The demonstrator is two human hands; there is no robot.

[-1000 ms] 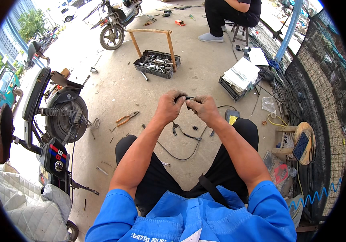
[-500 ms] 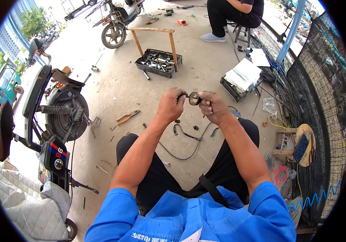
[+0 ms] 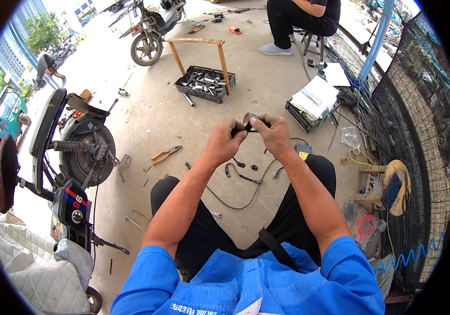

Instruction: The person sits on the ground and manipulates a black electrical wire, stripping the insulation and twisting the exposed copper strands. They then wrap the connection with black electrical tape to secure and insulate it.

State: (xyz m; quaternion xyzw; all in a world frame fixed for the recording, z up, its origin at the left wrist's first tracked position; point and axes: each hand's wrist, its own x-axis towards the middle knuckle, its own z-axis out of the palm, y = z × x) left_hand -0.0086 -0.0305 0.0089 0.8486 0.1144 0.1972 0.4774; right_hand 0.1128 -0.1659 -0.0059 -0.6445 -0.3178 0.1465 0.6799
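Above the ground between my knees, my two hands meet closely. A small dark ring with a brown inside, looking like a roll of electrical tape (image 3: 247, 120), is pinched in my right hand (image 3: 272, 134). My left hand (image 3: 226, 139) is closed, its fingertips against a thin dark strand that runs toward the right hand; whether it is cable or tape I cannot tell. A short dark lead with a connector (image 3: 239, 164) hangs or lies just below the left hand. Beneath, a black cable (image 3: 246, 202) with plugs curves over the ground.
Orange-handled pliers (image 3: 166, 153) lie left of my hands. Ahead is a black crate (image 3: 204, 94) of metal parts with a wooden handle. A scooter wheel (image 3: 86, 152) stands at left, a paper-topped box (image 3: 301, 116) at right. Another person (image 3: 309, 21) sits farther off.
The roll in my right hand has tipped from facing me to an angle and come closer to my left hand. The left hand has turned, with its thumb now toward the strand.
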